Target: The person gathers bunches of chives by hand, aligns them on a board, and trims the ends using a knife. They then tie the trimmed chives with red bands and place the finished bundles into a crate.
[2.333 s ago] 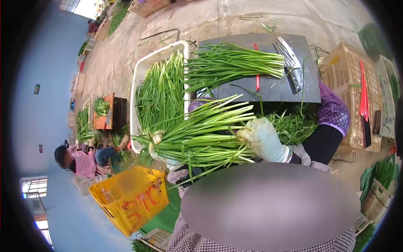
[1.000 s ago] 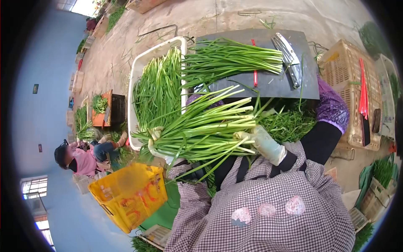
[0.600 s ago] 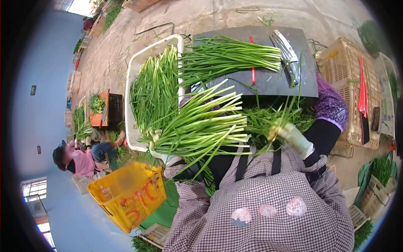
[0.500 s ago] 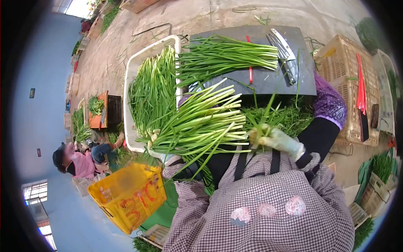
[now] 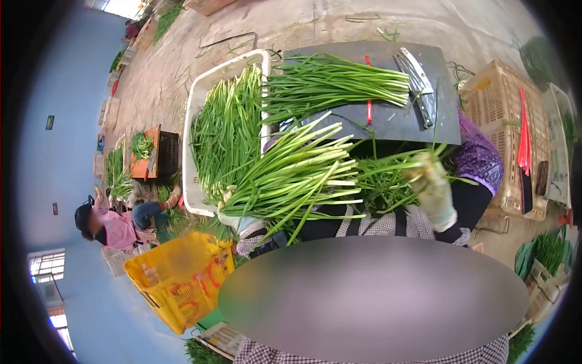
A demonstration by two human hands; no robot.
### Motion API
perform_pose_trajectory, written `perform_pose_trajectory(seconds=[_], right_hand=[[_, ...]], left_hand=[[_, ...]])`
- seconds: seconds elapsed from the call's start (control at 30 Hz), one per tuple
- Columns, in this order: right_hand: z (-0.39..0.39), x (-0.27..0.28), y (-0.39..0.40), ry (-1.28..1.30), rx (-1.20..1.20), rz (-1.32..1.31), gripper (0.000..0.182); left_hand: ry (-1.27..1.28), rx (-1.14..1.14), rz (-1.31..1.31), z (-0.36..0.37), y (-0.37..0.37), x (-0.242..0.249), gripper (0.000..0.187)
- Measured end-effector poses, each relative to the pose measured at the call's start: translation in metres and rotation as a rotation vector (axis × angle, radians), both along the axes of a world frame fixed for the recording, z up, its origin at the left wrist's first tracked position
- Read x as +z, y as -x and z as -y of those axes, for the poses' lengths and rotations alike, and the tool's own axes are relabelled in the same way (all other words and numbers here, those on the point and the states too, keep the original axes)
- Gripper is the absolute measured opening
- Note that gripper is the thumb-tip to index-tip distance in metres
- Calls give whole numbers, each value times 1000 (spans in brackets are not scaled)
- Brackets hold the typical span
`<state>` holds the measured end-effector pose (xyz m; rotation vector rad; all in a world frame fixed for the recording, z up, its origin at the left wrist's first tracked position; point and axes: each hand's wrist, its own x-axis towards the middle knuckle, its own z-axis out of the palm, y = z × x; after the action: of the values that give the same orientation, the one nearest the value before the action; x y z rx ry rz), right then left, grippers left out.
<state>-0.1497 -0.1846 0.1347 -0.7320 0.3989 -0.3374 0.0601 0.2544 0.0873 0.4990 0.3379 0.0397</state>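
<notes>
My gloved left hand (image 5: pixel 240 223) is closed round a large bunch of garlic chives (image 5: pixel 297 170), whose pale stem ends point right. My right hand (image 5: pixel 435 191), in a pale glove, is closed on a few loose chive strands (image 5: pixel 388 162) right of that bunch. Loose green trimmings (image 5: pixel 385 188) lie beneath, over my lap. Beyond the hands, a pile of chives (image 5: pixel 339 82) rests on a dark board (image 5: pixel 339 120), across a red tie (image 5: pixel 368 112). A large knife (image 5: pixel 419 85) lies at the board's right side.
A white basket (image 5: pixel 189 145) full of chives stands left of the board. At lower left is a yellow crate (image 5: pixel 182 279). A beige crate (image 5: pixel 479 109) with red ties (image 5: pixel 523 139) on it stands at right. A co-worker (image 5: pixel 115 224) sits at far left.
My right hand has moved right and slightly away from me, drawing chive strands from beside the bunch. My left hand keeps its hold on the bunch. The view has shifted slightly.
</notes>
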Motion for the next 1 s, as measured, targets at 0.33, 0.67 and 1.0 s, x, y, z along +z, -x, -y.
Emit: perform_pose_trajectory(seconds=[0.33, 0.67, 1.0], right_hand=[[-20, -10, -29, 649, 940, -73, 58], [-79, -17, -51, 1208, 439, 290, 25], [35, -49, 20, 507, 561, -232, 18]], left_hand=[[137, -23, 74, -2, -7, -15, 36], [162, -32, 155, -14, -12, -18, 38], [-217, 16, -183, 12, -15, -8, 52]])
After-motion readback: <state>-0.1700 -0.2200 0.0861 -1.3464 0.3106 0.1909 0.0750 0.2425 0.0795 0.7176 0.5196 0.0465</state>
